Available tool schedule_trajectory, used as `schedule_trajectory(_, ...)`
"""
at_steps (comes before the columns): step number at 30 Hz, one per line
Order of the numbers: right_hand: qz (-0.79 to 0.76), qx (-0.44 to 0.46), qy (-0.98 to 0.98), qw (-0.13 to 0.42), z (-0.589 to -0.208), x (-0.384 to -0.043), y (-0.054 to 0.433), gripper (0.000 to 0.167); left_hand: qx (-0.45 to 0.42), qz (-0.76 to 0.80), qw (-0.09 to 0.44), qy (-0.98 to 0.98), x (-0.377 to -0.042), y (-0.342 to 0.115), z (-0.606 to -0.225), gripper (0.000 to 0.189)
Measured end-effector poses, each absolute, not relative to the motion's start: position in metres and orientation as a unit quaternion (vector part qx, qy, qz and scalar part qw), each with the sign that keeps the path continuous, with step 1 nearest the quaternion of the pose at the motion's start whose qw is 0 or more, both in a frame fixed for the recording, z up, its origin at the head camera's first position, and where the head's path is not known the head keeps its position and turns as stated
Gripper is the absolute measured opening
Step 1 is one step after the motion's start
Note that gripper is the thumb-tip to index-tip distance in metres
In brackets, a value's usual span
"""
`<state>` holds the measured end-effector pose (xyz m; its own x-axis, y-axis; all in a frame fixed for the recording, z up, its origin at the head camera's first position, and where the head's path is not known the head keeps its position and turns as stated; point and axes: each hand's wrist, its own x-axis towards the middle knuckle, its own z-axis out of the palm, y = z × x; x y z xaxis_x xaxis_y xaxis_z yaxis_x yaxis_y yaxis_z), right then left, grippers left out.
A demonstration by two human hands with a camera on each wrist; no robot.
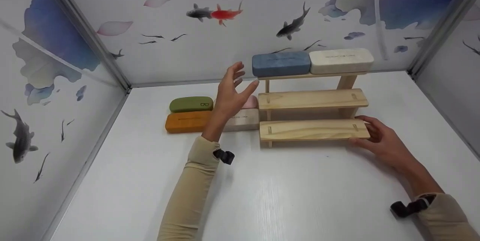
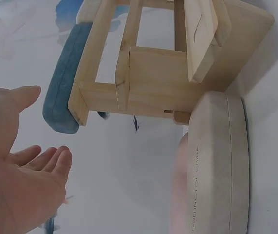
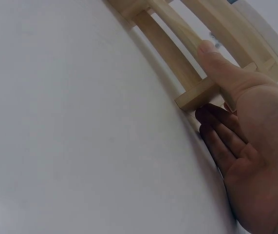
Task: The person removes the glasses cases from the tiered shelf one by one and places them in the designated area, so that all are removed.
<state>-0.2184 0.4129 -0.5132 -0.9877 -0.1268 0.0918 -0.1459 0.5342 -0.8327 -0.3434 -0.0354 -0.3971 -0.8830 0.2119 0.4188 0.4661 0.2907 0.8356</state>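
A three-tier wooden rack [image 1: 313, 99] stands on the white table. On its top tier lie a blue glasses case [image 1: 281, 65] and a white glasses case [image 1: 343, 62], end to end. My left hand [image 1: 231, 96] is raised just left of the blue case, apart from it, thumb and fingers spread with nothing between them. In the left wrist view the palm faces the blue case [image 2: 65, 80]. My right hand [image 1: 388, 145] grips the right end of the lowest tier, thumb at the front edge and fingers toward the back. The right wrist view shows the thumb [image 3: 221, 66] against the wood.
Left of the rack, a green case [image 1: 189, 104] lies behind an orange case [image 1: 187, 122]. A beige case [image 1: 245, 120] touches the rack's left side, with a pink case [image 1: 250, 102] behind it, partly hidden by my left hand. Printed panels [image 1: 157, 57] wall the table.
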Motion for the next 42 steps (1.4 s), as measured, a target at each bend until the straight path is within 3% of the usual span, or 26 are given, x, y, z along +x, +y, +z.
schedule_trajectory(16,0.479,0.074,-0.875,0.004,-0.51,-0.217,0.412,0.075,-0.211,-0.58,0.069,-0.784,-0.36,-0.012,-0.397,0.078)
schedule_trajectory(42,0.489,0.083,-0.868,0.008,-0.514,-0.218,0.414,0.074,-0.192,-0.625,0.052,-0.754,-0.37,0.004,-0.407,0.085)
